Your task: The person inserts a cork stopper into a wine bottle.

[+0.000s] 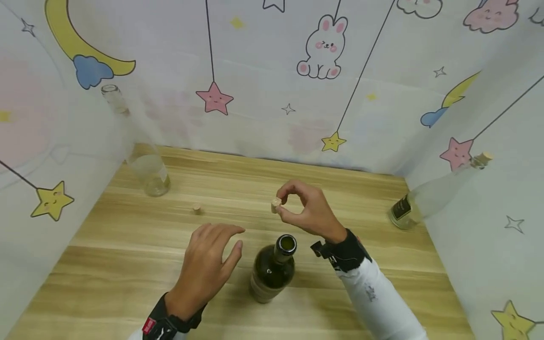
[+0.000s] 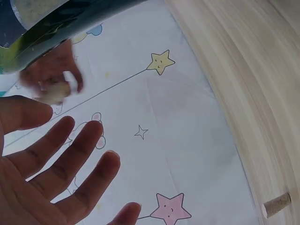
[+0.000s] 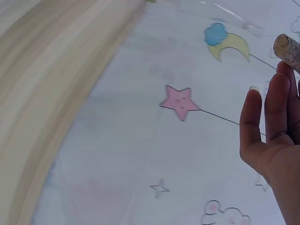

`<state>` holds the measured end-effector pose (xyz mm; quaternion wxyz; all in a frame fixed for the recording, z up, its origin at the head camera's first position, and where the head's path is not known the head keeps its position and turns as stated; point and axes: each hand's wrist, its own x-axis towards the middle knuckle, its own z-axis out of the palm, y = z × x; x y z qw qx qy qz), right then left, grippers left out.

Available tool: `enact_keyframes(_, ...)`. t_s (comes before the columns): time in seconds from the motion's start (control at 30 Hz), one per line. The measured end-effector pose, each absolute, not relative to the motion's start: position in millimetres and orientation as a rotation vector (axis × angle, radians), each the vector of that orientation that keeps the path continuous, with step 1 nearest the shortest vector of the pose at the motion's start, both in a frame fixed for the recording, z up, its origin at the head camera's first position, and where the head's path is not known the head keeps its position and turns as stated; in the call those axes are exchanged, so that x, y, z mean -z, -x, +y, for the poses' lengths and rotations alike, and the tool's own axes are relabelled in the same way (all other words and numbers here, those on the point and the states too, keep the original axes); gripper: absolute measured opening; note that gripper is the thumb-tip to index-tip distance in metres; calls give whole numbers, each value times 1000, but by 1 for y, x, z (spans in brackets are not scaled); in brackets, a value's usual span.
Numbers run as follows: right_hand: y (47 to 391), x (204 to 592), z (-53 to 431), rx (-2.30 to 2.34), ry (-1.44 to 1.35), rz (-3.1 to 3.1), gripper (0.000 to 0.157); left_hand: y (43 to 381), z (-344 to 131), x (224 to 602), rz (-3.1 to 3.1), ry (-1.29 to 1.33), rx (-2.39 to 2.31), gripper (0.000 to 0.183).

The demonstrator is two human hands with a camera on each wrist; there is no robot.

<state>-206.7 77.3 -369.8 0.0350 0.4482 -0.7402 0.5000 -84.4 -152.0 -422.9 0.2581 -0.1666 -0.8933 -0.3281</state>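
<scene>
Between thumb and index finger, my right hand (image 1: 313, 211) pinches a small cork (image 1: 276, 205) above the table, behind the dark green wine bottle (image 1: 272, 274). That bottle stands upright with its mouth uncovered. My left hand (image 1: 208, 264) hovers to the left of the bottle, fingers spread and holding nothing. In the left wrist view the bottle (image 2: 56, 28) passes across the upper left corner, and the right hand with its cork is blurred. The right wrist view catches the cork (image 3: 287, 50) at its right edge. A second cork (image 1: 197, 209) stands on the table, beyond the left hand.
A clear glass bottle (image 1: 148, 165) stands at the back left, with a cork in its neck. Another clear bottle (image 1: 429, 198), topped by a cork, is at the right edge. Printed cloth walls (image 1: 263, 127) border the wooden table (image 1: 127, 264) at the back and sides.
</scene>
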Motion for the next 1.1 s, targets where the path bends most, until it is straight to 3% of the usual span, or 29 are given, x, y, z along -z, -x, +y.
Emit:
enact_keyframes(0.13,193,343,88,-1701,-1494,-2047,14,86,-151,422,-2422,440,908,25)
enact_keyframes(0.3,171,308,89,-1789,-1622,-1763,27,87,-149,421,-2427,443,907,25)
enact_keyframes(0.5,155,281,86,-1805,-1719,-1617,25,89,-147,420,-2434,442,906,25)
enact_keyframes(1.1,146,285,91,-1789,-1754,-1696,24,89,-136,416,-2445,431,938,24)
